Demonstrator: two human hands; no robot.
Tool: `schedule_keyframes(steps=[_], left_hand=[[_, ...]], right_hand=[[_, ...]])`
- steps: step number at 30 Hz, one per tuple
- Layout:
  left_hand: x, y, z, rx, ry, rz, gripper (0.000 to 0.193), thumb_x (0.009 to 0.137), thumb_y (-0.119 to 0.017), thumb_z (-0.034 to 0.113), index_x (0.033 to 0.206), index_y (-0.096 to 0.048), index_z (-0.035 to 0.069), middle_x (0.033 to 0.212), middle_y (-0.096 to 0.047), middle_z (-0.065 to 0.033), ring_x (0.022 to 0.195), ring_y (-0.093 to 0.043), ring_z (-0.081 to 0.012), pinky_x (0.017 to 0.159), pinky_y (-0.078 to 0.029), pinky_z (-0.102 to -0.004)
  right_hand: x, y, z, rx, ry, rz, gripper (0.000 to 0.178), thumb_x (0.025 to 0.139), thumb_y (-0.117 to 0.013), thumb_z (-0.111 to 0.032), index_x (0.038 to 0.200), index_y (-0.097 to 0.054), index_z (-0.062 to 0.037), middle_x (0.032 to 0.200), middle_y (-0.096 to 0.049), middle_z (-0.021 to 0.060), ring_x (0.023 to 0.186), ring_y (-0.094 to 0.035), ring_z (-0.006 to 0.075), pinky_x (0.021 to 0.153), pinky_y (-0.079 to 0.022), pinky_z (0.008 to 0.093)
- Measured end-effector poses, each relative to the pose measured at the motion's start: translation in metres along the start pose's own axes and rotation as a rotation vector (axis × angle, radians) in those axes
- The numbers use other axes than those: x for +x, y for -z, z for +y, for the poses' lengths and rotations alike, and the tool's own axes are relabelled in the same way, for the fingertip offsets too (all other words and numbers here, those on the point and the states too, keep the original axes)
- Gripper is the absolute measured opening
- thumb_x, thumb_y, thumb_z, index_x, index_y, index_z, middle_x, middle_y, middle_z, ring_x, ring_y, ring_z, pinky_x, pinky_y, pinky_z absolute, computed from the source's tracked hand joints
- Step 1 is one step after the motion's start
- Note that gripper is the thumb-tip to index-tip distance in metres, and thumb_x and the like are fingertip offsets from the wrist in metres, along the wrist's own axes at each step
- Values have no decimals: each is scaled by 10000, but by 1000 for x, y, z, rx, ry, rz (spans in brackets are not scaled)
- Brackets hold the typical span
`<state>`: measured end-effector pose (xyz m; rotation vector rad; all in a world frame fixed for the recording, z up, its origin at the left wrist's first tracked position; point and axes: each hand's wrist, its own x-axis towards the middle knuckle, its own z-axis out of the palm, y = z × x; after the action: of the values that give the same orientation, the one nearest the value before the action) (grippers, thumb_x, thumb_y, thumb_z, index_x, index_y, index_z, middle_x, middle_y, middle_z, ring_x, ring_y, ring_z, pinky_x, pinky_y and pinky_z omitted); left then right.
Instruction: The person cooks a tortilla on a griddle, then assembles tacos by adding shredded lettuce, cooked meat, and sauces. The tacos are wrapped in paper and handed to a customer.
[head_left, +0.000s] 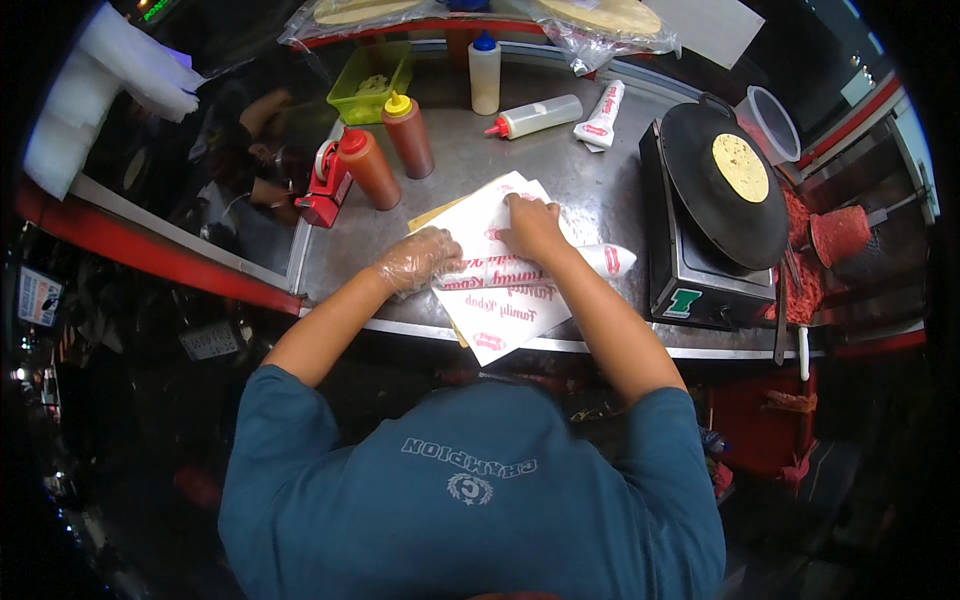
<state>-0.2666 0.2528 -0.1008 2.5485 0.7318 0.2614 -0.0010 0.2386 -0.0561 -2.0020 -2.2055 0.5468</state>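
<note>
A roll (610, 260) in white paper printed in red lies crosswise on a stack of wrapping paper sheets (500, 325) at the counter's front. My left hand (422, 262), in a clear plastic glove, has its fingers curled around the roll's left end. My right hand (530, 228), bare, reaches across the roll. Its bent fingers pinch the wrapping paper just beyond it. What is inside the roll is hidden. Another paper-wrapped roll (602, 115) rests farther back on the counter.
Red (368, 170) and yellow-capped sauce bottles (407, 140) stand left, beside a red tape dispenser (325, 188). A blue-capped bottle (485, 80), a lying bottle (540, 117) and a green basket (372, 85) are behind. Right, a griddle (700, 190) bears a flatbread (740, 168), near spit meat (838, 236).
</note>
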Motion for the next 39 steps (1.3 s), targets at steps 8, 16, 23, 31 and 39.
schedule_keyframes(steps=[8,16,23,31,39], left_hand=[[4,3,14,124,173,29,581,900,-714,511,1424,-630,275,1351,-597,-82,1359,-458,-298,1145,-342,-503],[7,20,60,-353,327,-46,582,815,-832,461,1277,-747,117,1245,-708,-136,1177,-631,-321,1077,-451,-415],[-7,-27,40,-166,282,-43,381,945,-721,320,1255,-754,101,1161,-752,-154,1106,-681,-283,1082,-471,-428],[10,-11,118,230,292,166,540,954,-685,359,1391,-627,49,1245,-706,-205,1127,-659,-360,1107,-416,-514],[0,-23,125,234,424,147,667,970,-668,376,1521,-488,47,1332,-649,-237,1232,-588,-417,1106,-434,-518]], right_hand=[[-71,-18,5,-53,508,418,218,903,-677,-91,1112,-619,-108,1076,-675,46,1126,-617,259,1145,-303,585],[-75,-29,11,143,601,595,210,882,-651,-52,1082,-592,-84,995,-629,67,1072,-623,260,1151,-307,603],[-110,-32,28,62,732,600,173,896,-659,-117,1064,-628,-97,1036,-669,42,1122,-633,214,1175,-307,577],[-80,-10,25,-79,761,664,241,892,-629,-159,1113,-678,-77,995,-704,47,1162,-630,219,1231,-284,594],[-215,59,87,345,427,1092,238,811,-731,35,1035,-731,-45,917,-691,105,921,-619,312,908,-486,440]])
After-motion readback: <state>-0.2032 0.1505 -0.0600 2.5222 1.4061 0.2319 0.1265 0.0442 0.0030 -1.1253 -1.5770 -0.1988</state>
